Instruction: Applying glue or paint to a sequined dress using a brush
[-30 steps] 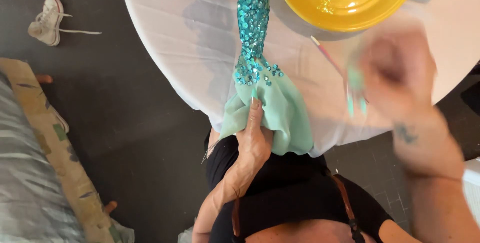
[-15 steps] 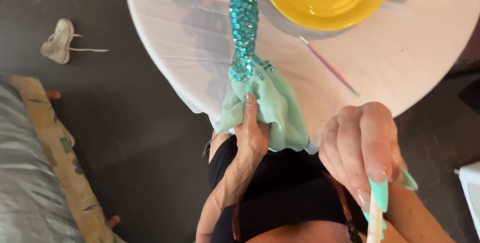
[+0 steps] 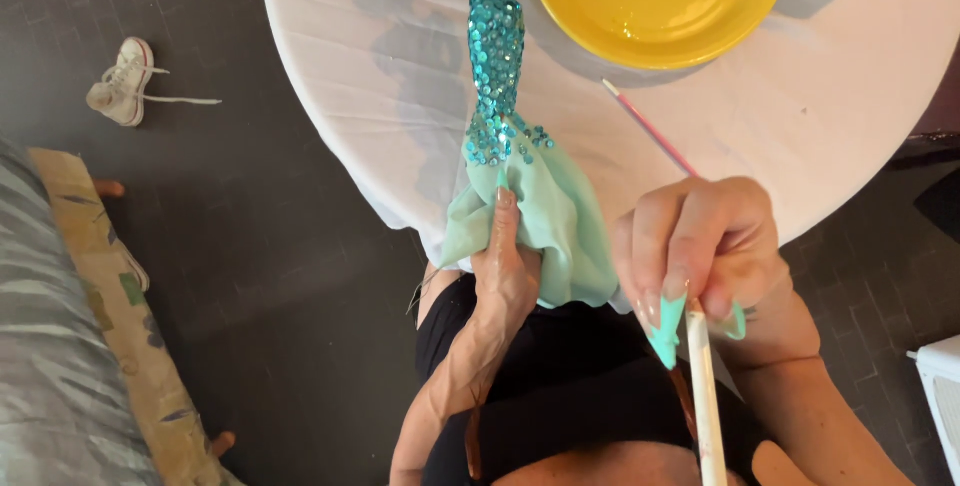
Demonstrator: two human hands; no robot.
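Left hand (image 3: 507, 266) pinches the mint skirt (image 3: 555, 236); right hand (image 3: 705, 251) grips a white stick (image 3: 705, 396), its tip hidden.

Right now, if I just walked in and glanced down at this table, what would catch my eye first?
Probably the sequinned turquoise garment stretched down the round white table, its pale green hem pinned at the table's near edge by the left hand. Just above it sits a bright yellow bowl holding a few loose sequins. Closer in, the right hand, with long mint nails, pinches a thin white stick.
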